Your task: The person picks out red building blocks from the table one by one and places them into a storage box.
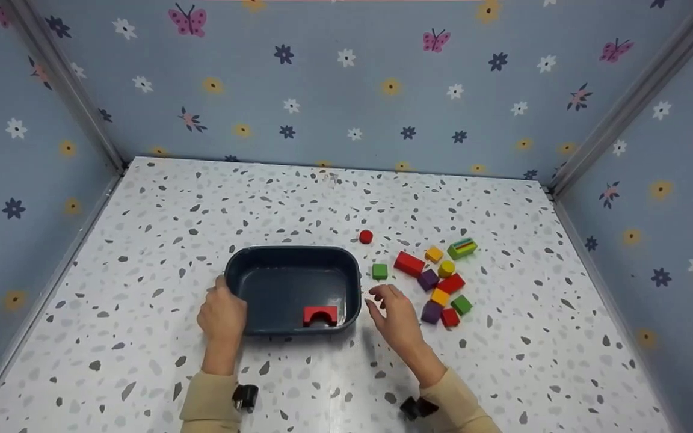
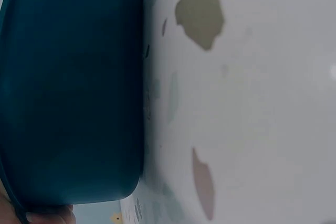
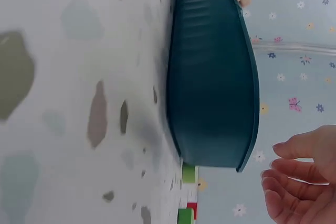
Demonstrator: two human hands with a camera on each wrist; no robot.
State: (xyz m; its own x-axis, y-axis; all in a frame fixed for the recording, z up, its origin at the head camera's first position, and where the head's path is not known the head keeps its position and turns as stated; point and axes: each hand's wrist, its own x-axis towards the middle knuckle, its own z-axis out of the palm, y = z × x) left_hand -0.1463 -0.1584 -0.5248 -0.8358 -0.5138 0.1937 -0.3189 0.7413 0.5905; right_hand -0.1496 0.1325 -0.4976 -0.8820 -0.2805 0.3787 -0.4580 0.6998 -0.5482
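Note:
A dark blue rectangular tub (image 1: 280, 291) sits on the speckled table, with a red arch block (image 1: 320, 308) inside near its front right corner. My left hand (image 1: 224, 310) grips the tub's left rim, and in the left wrist view its fingertips (image 2: 52, 216) show at the rim. Just off the tub's right side is my right hand (image 1: 399, 320), fingers loosely bent, holding nothing. In the right wrist view the thumb and fingers of that hand (image 3: 305, 176) stand apart beside the tub wall. A green cube (image 1: 379, 271) lies between the tub and the right hand's far side.
Right of the right hand lies a loose cluster of blocks, among them a long red block (image 1: 409, 264), a yellow cylinder (image 1: 446, 268), a purple cube (image 1: 432, 312) and a striped green block (image 1: 462, 248). A small red round block (image 1: 366, 236) lies behind. Flower-patterned panels (image 1: 334, 90) enclose the table.

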